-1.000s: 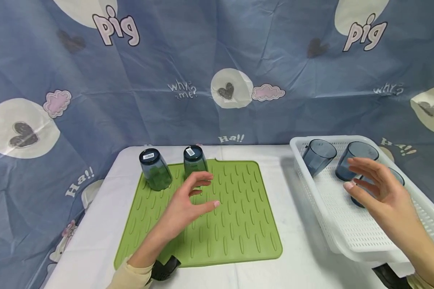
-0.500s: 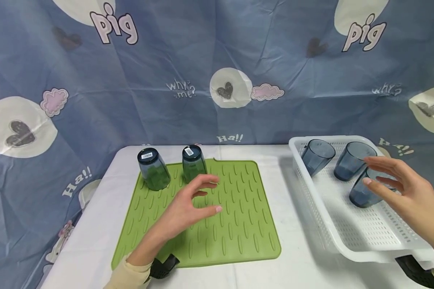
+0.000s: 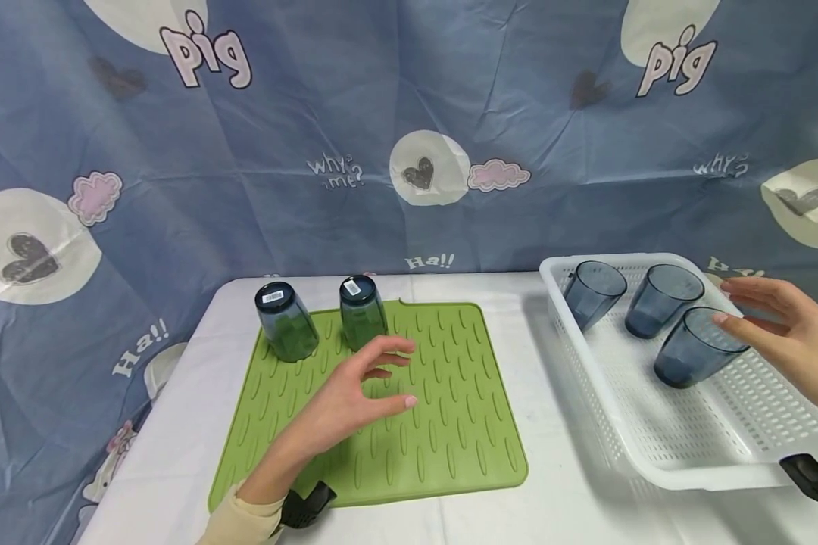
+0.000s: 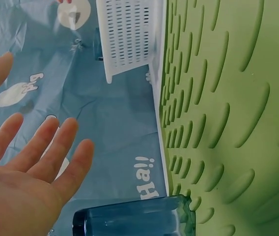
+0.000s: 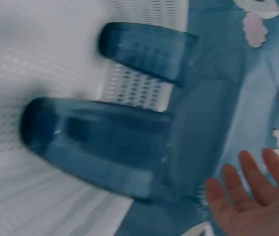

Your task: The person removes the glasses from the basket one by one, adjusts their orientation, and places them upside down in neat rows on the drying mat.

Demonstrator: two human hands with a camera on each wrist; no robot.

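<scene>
Over the green ribbed mat [image 3: 450,424] hovers my left hand [image 3: 354,393], thumb and fingers apart with nothing between them. Just behind it, two blue glasses stand upside down on the mat: a left glass [image 3: 288,325] and a right glass [image 3: 363,314], each with a label on its base. My right hand [image 3: 787,333] is above the right side of the white basket [image 3: 627,446], fingers spread and holding nothing. Nearest to it is a front glass [image 3: 695,348] standing mouth up in the basket. A middle glass [image 3: 663,299] and a far left glass [image 3: 593,295] stand mouth up behind it.
A white cloth [image 3: 477,522] covers the table under the mat and basket. Behind everything hangs a blue printed curtain [image 3: 327,91], close against the table's back edge. The basket's raised rim [image 3: 586,363] faces the mat.
My right hand has moved right, away from over the glasses, uncovering the front glass in the basket. The left hand stays nearly still over the mat; the head view has shifted slightly.
</scene>
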